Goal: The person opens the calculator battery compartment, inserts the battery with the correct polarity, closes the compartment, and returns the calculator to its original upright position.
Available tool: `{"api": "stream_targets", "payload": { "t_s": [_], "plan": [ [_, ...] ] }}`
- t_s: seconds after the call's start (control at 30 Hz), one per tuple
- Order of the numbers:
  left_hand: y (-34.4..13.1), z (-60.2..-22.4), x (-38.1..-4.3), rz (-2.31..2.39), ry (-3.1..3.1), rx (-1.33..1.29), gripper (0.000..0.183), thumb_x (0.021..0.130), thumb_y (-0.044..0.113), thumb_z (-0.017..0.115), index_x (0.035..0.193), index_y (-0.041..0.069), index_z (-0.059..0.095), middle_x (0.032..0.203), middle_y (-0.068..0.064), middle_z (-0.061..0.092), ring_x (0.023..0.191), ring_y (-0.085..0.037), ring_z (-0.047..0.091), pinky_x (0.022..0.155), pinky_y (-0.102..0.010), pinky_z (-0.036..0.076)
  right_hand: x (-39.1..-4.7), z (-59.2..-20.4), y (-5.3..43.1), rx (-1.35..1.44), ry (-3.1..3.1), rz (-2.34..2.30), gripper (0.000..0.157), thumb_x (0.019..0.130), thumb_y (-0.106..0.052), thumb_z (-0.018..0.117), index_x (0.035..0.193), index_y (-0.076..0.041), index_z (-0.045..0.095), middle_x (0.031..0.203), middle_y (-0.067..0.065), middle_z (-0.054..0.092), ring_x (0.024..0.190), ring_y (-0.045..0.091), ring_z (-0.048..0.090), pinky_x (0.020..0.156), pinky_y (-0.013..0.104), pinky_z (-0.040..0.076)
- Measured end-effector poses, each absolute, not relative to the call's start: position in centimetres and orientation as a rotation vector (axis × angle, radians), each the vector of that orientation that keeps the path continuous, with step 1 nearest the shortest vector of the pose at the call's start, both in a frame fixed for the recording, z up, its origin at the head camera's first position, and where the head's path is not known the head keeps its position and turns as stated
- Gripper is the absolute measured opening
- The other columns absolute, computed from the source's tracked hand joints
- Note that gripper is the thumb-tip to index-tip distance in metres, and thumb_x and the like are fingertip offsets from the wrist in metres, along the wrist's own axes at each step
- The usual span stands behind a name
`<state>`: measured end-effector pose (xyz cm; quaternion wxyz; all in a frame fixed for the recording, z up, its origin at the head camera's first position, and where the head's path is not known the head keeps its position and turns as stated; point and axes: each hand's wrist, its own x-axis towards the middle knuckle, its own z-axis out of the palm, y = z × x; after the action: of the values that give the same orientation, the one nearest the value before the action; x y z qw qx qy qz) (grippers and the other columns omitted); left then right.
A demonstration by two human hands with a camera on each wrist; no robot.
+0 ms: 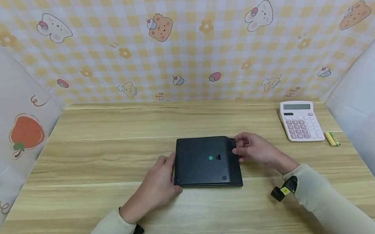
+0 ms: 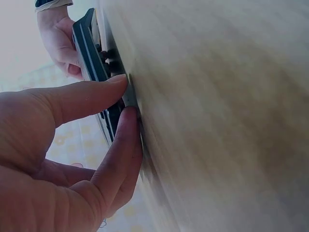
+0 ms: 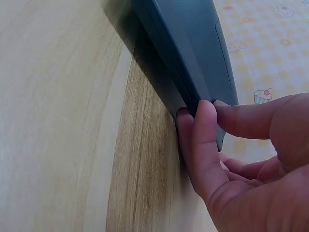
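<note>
A black calculator (image 1: 199, 163) lies back side up over the middle of the table, with a round green sticker and a small dark latch on its back. Some of its dark keys (image 2: 104, 54) show on the underside in the left wrist view. My left hand (image 1: 159, 183) holds its left edge, the thumb near the front left corner. At the thicker right end, my right hand (image 1: 255, 149) pinches the edge, thumb on the upper face and fingers beneath. That end is raised off the wood in the right wrist view.
A pink and white calculator (image 1: 301, 121) lies face up at the right rear of the wooden table (image 1: 104, 136). Two yellow-green batteries (image 1: 332, 139) sit beside its front right corner. A checked cloth (image 1: 182, 53) hangs along the back edge, with white cloth at both sides.
</note>
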<state>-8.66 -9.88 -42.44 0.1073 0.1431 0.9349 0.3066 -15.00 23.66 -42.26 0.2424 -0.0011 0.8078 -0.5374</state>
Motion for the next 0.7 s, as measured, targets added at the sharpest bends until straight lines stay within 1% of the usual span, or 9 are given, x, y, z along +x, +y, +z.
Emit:
{"api": "stream_targets", "payload": {
  "t_s": [0.1, 0.2, 0.27, 0.37, 0.47, 0.6, 0.7],
  "plan": [
    [-9.8, -42.3, -8.9, 0.889, 2.724, 0.393, 0.107, 0.073, 0.002, 0.099, 0.162, -0.013, 0.041, 0.128, -0.02, 0.06, 0.075, -0.012, 0.057, 0.072, -0.034, 0.053, -15.0, -42.2, 23.6, -0.023, 2.221, -1.46, 0.051, 0.107, 0.006, 0.065, 0.151, 0.016, 0.043, 0.116, 0.02, 0.059, 0.094, 0.021, 0.069, 0.081, 0.033, 0.065],
    [-9.9, -42.3, -9.3, 0.899, 2.681, 0.38, 0.108, 0.073, 0.004, 0.1, 0.162, -0.014, 0.04, 0.121, -0.019, 0.061, 0.075, -0.014, 0.059, 0.073, -0.036, 0.054, -15.0, -42.2, 23.5, -0.024, 2.223, -1.46, 0.05, 0.106, 0.007, 0.065, 0.151, 0.015, 0.043, 0.117, 0.02, 0.059, 0.094, 0.022, 0.069, 0.081, 0.034, 0.064],
    [-10.1, -42.6, -9.6, 0.908, 2.659, 0.385, 0.107, 0.073, 0.005, 0.1, 0.161, -0.013, 0.043, 0.117, -0.016, 0.061, 0.076, -0.016, 0.06, 0.073, -0.037, 0.054, -15.0, -42.2, 23.5, -0.019, 2.231, -1.452, 0.051, 0.106, 0.007, 0.065, 0.151, 0.015, 0.044, 0.117, 0.021, 0.059, 0.094, 0.022, 0.069, 0.082, 0.034, 0.064],
    [-10.4, -44.1, -10.2, 0.913, 2.668, 0.446, 0.106, 0.07, 0.01, 0.101, 0.158, -0.012, 0.046, 0.109, -0.012, 0.06, 0.076, -0.016, 0.059, 0.071, -0.036, 0.053, -15.1, -42.2, 23.5, -0.019, 2.253, -1.431, 0.051, 0.106, 0.006, 0.066, 0.151, 0.013, 0.045, 0.119, 0.021, 0.059, 0.096, 0.024, 0.07, 0.084, 0.034, 0.064],
    [-10.6, -44.8, -10.5, 0.909, 2.677, 0.47, 0.103, 0.068, 0.013, 0.103, 0.153, -0.012, 0.05, 0.105, -0.009, 0.059, 0.077, -0.017, 0.059, 0.07, -0.036, 0.053, -15.2, -42.3, 23.5, -0.022, 2.278, -1.411, 0.05, 0.105, 0.005, 0.067, 0.151, 0.011, 0.047, 0.12, 0.021, 0.058, 0.099, 0.026, 0.07, 0.085, 0.035, 0.065],
    [-10.1, -43.2, -10.1, 0.895, 2.654, 0.405, 0.098, 0.068, 0.011, 0.104, 0.149, -0.014, 0.054, 0.104, -0.008, 0.06, 0.082, -0.02, 0.06, 0.079, -0.041, 0.056, -15.2, -42.3, 23.5, -0.047, 2.305, -1.389, 0.049, 0.106, 0.004, 0.067, 0.15, 0.011, 0.048, 0.118, 0.021, 0.059, 0.102, 0.028, 0.07, 0.086, 0.036, 0.065],
    [-9.7, -42.3, -9.8, 0.86, 2.649, 0.363, 0.097, 0.069, 0.009, 0.105, 0.148, -0.014, 0.054, 0.105, -0.008, 0.059, 0.086, -0.021, 0.06, 0.086, -0.044, 0.056, -15.2, -42.3, 23.5, -0.064, 2.321, -1.377, 0.048, 0.106, 0.004, 0.068, 0.15, 0.011, 0.049, 0.118, 0.02, 0.059, 0.105, 0.029, 0.07, 0.087, 0.037, 0.065]
  ]
}}
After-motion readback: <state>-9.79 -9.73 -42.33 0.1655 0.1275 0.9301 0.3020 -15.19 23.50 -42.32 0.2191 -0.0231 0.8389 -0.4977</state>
